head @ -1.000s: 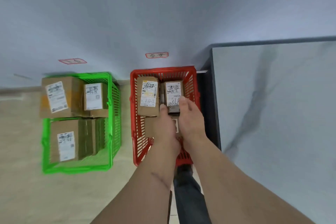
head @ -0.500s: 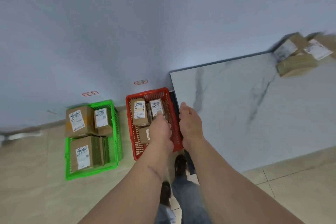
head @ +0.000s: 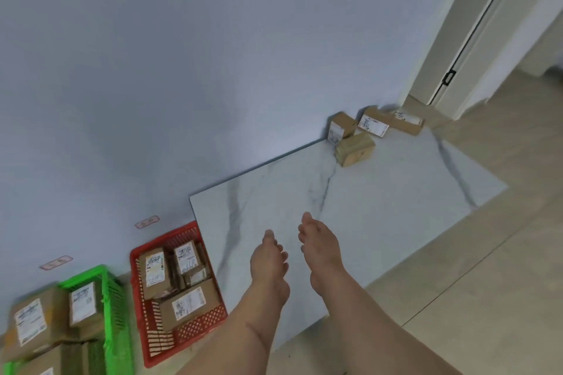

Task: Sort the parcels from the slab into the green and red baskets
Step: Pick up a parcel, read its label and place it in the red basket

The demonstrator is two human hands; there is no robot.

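Over the slab's near edge, my left hand point(head: 269, 265) and right hand point(head: 320, 248) hang side by side, slightly apart, fingers loose, holding nothing. White marble slab point(head: 380, 192) below. Four parcels point(head: 355, 149) clustered at its far corner by the wall. Red basket point(head: 195, 332) left of slab, boxes inside; green basket point(head: 112, 298) further left, also loaded.
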